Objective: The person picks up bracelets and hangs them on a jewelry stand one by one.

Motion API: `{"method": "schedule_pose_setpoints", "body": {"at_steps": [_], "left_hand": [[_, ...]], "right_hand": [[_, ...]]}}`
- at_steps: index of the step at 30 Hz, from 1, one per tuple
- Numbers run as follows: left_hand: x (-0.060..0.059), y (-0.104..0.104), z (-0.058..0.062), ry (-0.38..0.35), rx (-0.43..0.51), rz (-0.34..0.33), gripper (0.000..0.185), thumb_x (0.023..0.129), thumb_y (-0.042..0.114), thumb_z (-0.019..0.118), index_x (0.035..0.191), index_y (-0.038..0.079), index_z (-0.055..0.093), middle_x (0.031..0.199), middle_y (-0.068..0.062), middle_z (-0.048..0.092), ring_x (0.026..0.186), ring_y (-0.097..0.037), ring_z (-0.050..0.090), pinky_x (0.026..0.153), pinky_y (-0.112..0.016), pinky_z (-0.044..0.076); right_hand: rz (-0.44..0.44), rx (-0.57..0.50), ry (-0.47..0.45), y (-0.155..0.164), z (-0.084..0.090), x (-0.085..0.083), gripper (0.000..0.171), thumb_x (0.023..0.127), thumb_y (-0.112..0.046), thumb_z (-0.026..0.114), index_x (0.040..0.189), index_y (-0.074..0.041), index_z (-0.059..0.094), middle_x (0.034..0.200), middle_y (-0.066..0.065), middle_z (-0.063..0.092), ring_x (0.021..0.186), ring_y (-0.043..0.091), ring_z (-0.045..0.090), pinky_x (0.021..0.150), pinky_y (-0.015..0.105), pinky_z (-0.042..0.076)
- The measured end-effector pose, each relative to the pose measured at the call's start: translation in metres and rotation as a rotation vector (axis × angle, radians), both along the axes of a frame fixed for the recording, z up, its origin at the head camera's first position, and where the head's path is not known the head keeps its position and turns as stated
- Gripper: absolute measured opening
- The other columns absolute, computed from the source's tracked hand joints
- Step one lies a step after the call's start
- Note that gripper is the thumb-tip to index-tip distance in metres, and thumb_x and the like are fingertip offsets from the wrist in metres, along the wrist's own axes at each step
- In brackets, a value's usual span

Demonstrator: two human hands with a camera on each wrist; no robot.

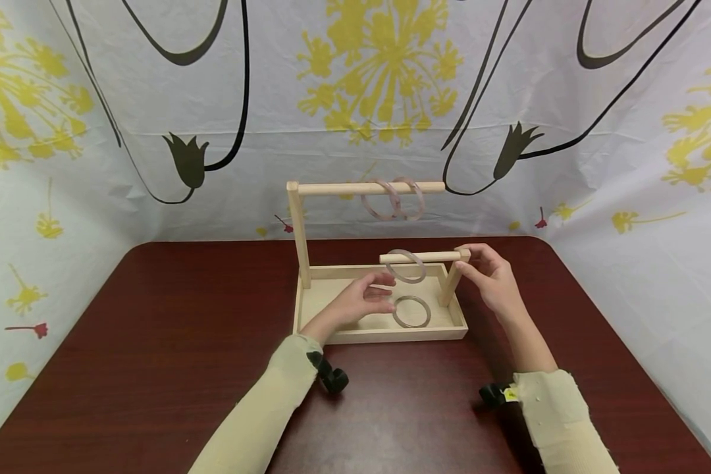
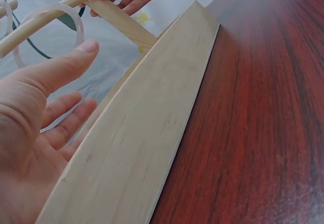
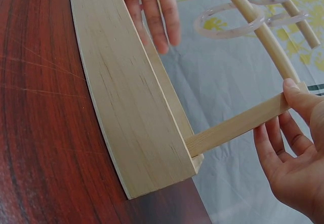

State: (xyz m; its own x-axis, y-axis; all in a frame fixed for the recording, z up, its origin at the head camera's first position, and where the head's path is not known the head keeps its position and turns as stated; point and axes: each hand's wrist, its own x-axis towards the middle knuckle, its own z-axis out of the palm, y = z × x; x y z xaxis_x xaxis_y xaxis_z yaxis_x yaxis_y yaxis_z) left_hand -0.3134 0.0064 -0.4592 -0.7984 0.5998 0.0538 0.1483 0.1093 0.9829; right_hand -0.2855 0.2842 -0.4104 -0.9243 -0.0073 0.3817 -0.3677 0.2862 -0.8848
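Note:
A light wooden display stand (image 1: 385, 336) has a shallow tray base, a tall post with an upper bar (image 1: 332, 189) and a short post with a lower bar (image 1: 441, 257). My right hand (image 1: 498, 280) pinches the top of the short post (image 3: 238, 122) between thumb and fingers. One pale translucent bangle (image 1: 411, 282) hangs on the lower bar; another bangle (image 1: 429, 312) lies in the tray. Over the tray, my left hand (image 1: 361, 299) has loosely spread fingers, close to the bangles, with nothing visible in its grasp. Two pinkish bangles, the left (image 1: 395, 196) and right (image 1: 422, 203), hang on the upper bar.
The stand is on a dark reddish-brown table (image 1: 124, 342), toward its far edge. A white cloth (image 1: 261, 79) with yellow flowers and dark stems hangs behind and along the sides. Black wrist devices (image 1: 332, 380) sit at both cuffs.

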Motion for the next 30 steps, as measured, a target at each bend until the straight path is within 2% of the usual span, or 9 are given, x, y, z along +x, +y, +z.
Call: {"method": "schedule_pose_setpoints", "body": {"at_steps": [9, 19, 22, 30], "left_hand": [[0.003, 0.004, 0.000, 0.090, -0.150, -0.006, 0.060, 0.089, 0.011, 0.075, 0.142, 0.001, 0.048, 0.142, -0.017, 0.055, 0.132, -0.033, 0.055, 0.112, -0.038, 0.047], [0.004, 0.012, 0.003, 0.183, -0.275, -0.029, 0.062, 0.085, 0.013, 0.080, 0.139, 0.000, 0.052, 0.142, -0.014, 0.056, 0.129, -0.030, 0.059, 0.111, -0.035, 0.047], [0.004, 0.015, 0.005, 0.252, -0.353, -0.030, 0.062, 0.084, 0.015, 0.081, 0.137, 0.001, 0.054, 0.140, -0.013, 0.058, 0.127, -0.028, 0.061, 0.109, -0.036, 0.049], [0.002, 0.028, 0.000, 0.503, -0.633, -0.025, 0.060, 0.085, 0.028, 0.081, 0.136, 0.006, 0.058, 0.133, -0.007, 0.066, 0.124, -0.020, 0.061, 0.109, -0.031, 0.047]], "right_hand": [[0.004, -0.010, 0.005, 0.001, 0.000, 0.000, 0.024, 0.095, -0.004, 0.066, 0.118, -0.001, 0.062, 0.099, -0.019, 0.065, 0.090, 0.001, 0.061, 0.077, 0.011, 0.050], [0.020, -0.021, 0.014, 0.001, 0.000, -0.001, 0.025, 0.095, -0.003, 0.065, 0.118, 0.004, 0.060, 0.099, -0.016, 0.065, 0.089, 0.001, 0.061, 0.078, 0.011, 0.051], [0.021, -0.022, 0.012, 0.001, 0.000, -0.001, 0.027, 0.095, -0.003, 0.065, 0.119, 0.006, 0.059, 0.099, -0.016, 0.065, 0.089, 0.000, 0.061, 0.077, 0.011, 0.052], [0.015, -0.009, 0.007, 0.000, 0.001, 0.000, 0.030, 0.095, -0.004, 0.065, 0.121, 0.010, 0.056, 0.099, -0.017, 0.064, 0.088, -0.001, 0.061, 0.077, 0.011, 0.051]]}}
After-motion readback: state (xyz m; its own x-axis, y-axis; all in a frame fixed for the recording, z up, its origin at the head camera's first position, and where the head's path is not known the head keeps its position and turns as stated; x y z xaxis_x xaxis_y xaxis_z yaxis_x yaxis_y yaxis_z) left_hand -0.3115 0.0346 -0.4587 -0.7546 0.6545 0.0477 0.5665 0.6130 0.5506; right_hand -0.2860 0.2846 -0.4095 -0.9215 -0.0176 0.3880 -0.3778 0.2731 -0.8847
